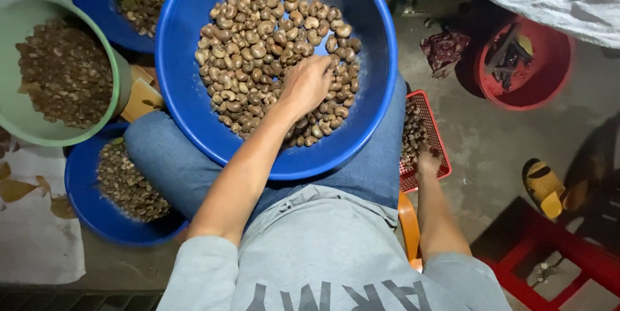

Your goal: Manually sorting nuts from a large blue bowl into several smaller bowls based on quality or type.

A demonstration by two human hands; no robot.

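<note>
Large blue basin (187, 85) on the lap, holding a heap of unshelled cashew nuts (258, 40); left hand (305, 85) rests on the heap, fingers curled down among the nuts. Right hand (427, 162) dips into a red mesh tray (431, 124) beside the knee, finger position not discernible. Much remains in the basin; side bowls (90, 201) are already partly filled.

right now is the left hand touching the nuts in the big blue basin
Touching. The head view shows the left hand resting palm-down on the nuts, fingers among them.

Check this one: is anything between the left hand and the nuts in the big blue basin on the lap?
Nothing visible. The left hand already rests on the nuts inside the blue basin. The right hand is apart, at the red basket beside the leg.
</note>
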